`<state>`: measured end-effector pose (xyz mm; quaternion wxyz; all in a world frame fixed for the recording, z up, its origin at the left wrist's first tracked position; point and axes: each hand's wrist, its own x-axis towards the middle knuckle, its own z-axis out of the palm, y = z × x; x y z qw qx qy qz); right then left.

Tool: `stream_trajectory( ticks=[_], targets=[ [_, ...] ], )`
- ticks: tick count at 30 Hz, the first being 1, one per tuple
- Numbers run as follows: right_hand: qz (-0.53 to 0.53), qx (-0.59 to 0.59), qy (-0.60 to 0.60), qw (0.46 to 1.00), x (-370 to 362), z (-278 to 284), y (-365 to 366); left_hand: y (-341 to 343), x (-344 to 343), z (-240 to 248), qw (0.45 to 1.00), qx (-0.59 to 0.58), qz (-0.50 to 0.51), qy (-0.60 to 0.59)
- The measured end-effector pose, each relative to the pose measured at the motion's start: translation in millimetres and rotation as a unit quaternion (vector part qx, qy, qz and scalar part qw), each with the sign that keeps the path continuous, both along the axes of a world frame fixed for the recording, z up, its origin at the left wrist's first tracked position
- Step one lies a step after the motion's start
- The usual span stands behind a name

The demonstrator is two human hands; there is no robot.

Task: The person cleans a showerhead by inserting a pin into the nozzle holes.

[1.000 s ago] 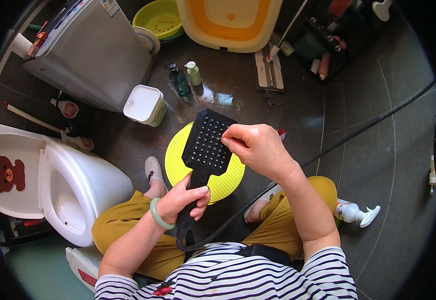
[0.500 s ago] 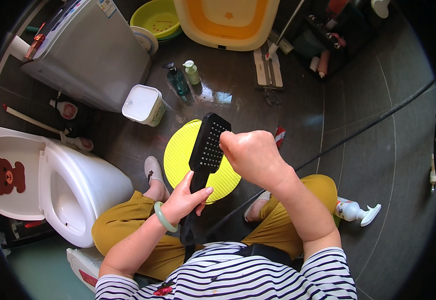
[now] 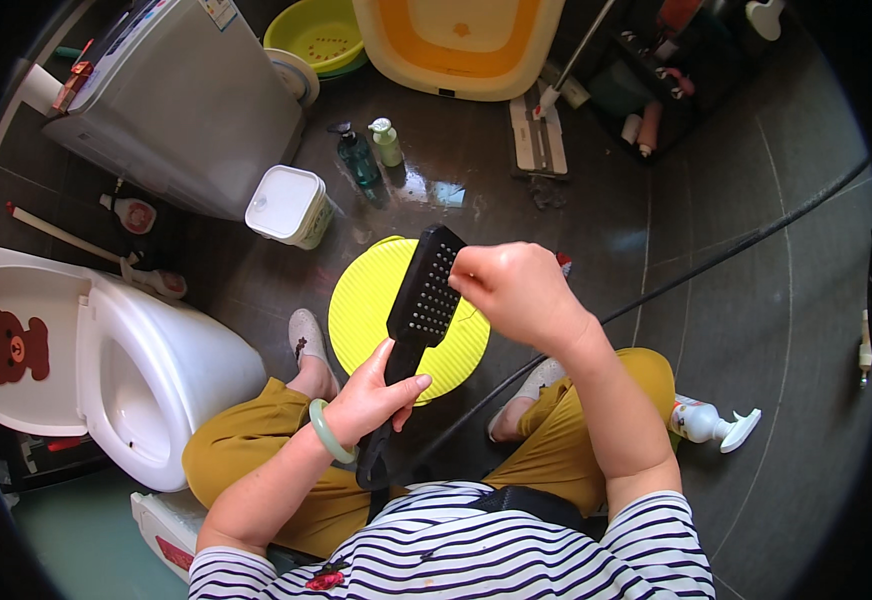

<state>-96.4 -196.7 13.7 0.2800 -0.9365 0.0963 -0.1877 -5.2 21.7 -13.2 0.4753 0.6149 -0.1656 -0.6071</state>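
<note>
A black handheld shower head (image 3: 430,288), its rectangular face dotted with pale nozzles, is tilted up in front of me. My left hand (image 3: 370,394), with a pale green bangle at the wrist, is closed around its handle. Fingers pinched together, my right hand (image 3: 521,300) meets the right edge of the nozzle face. Whatever those fingertips hold, if anything, is too small to make out. Below the shower head is a round, ribbed yellow top (image 3: 361,315), partly covered by it and by my hands.
A black hose (image 3: 696,268) crosses from the right wall toward my lap. At left stand a toilet (image 3: 171,365) and a washing machine (image 3: 191,110). Ahead are a white-lidded tub (image 3: 288,205), two pump bottles (image 3: 358,158) and a flat mop (image 3: 538,140). A spray bottle (image 3: 701,422) lies beside my right knee.
The shower head has tilted and shifted slightly right, still in my left hand. My right hand has moved a little up and right, staying pinched at the nozzle face.
</note>
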Motion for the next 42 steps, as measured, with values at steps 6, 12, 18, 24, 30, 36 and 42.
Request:
stream_trajectory(
  ticks=[6, 12, 18, 24, 30, 36, 42],
  targets=[
    [-0.019, 0.369, 0.055, 0.928, 8.4, -19.3, 8.8, -3.2, 0.7, -1.3, 0.996, -0.041, 0.073, 0.017],
    [-0.040, -0.072, 0.052, 0.995, 7.0, -2.8, 23.4, 0.1, -0.2, -1.3, 0.997, 0.063, 0.027, -0.048],
    [-0.020, 0.247, 0.159, 0.956, 6.5, -6.3, -7.6, -6.1, 3.4, 7.5, 0.999, 0.018, 0.029, 0.006],
    [-0.048, -0.040, 0.059, 0.996, 8.1, -12.9, 23.7, 1.2, 2.7, -4.1, 0.998, 0.040, 0.041, 0.041],
    [-0.018, 0.203, 0.180, 0.962, 7.2, -1.6, -9.1, -3.1, 3.7, 3.5, 0.998, 0.025, 0.035, 0.039],
    [-0.047, 0.060, 0.095, 0.993, -0.8, 17.9, 4.0, -2.4, 11.6, 11.0, 0.989, 0.002, 0.045, 0.143],
    [-0.034, 0.223, 0.045, 0.973, 0.9, 21.7, 6.6, -3.8, 15.7, 10.3, 0.974, -0.032, 0.043, 0.221]
  ],
)
